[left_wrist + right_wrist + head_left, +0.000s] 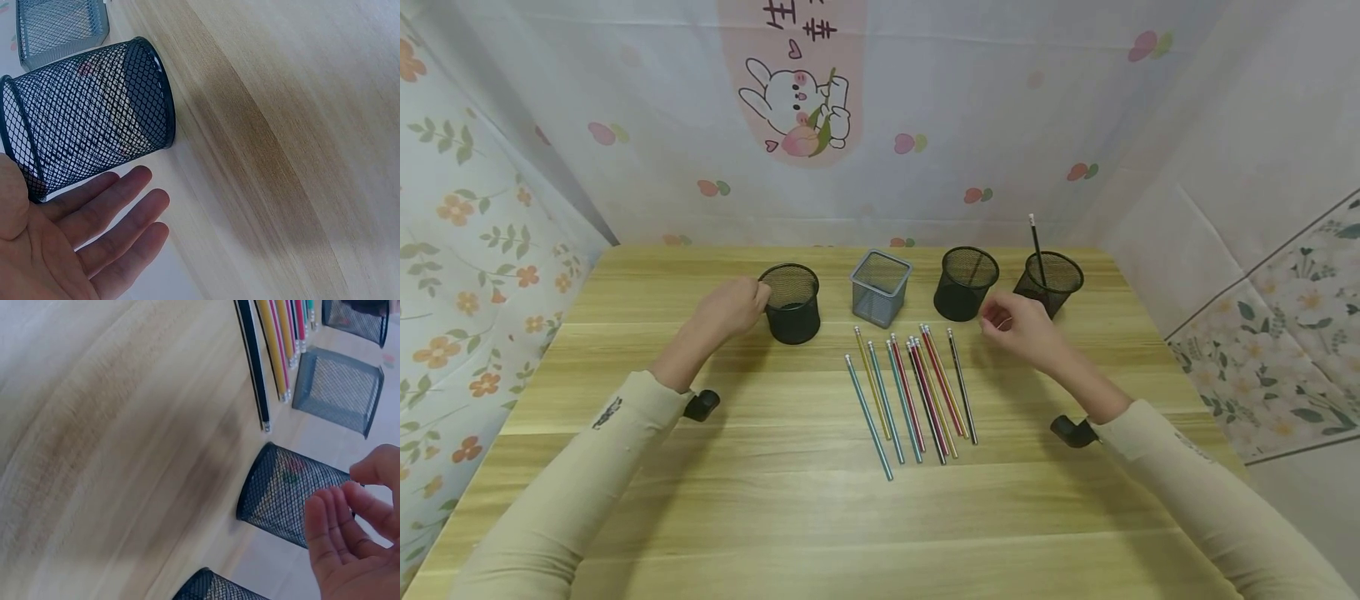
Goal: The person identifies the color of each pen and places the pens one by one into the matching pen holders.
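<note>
The left hand [730,310], fingers spread, is at the rim of a black cup [794,315]; the right hand [1026,332], thumb near bent fingertips, is beside another cup [958,298]. Pencils [908,393] lie between on the counter [775,517].

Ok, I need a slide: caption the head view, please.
Left hand and right hand beside mesh cups, loose pencils in front, one black pencil leaning in the rightmost cup.

We have free lane across table [760,517], on our side of loose pencils [927,401]. Four mesh cups [877,304] block rear; gaps between them narrow. Standing pencil [1037,250] projects above rightmost cup [1062,279]; right hand [1022,329] partly obstructs its front.
</note>
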{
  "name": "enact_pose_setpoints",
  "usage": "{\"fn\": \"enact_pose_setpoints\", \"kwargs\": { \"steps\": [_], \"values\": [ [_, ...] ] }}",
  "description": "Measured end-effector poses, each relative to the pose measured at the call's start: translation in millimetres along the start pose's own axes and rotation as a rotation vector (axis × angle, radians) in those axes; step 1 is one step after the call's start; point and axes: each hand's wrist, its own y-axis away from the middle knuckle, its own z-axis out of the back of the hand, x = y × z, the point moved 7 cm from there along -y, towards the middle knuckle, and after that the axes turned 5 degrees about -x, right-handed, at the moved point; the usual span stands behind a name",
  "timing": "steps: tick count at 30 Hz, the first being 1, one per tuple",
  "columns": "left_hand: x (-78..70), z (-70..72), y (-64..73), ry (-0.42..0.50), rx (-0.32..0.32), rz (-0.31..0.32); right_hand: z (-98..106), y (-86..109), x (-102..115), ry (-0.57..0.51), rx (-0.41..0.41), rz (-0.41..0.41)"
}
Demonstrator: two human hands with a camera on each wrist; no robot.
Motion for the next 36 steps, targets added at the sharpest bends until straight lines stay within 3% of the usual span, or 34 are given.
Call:
{"fn": "enact_pose_setpoints", "kwargs": {
  "steps": [12, 36],
  "values": [
    [0.1, 2.0, 1.3, 0.012, -0.015, 0.010, -22, 2.6, -11, 0.028, 0.173, -0.126],
    [-1.0, 0.7, 1.5, -0.005, 0.000, -0.007, -55, 5.8, -11, -0.058, 0.256, -0.265]
  ]
}}
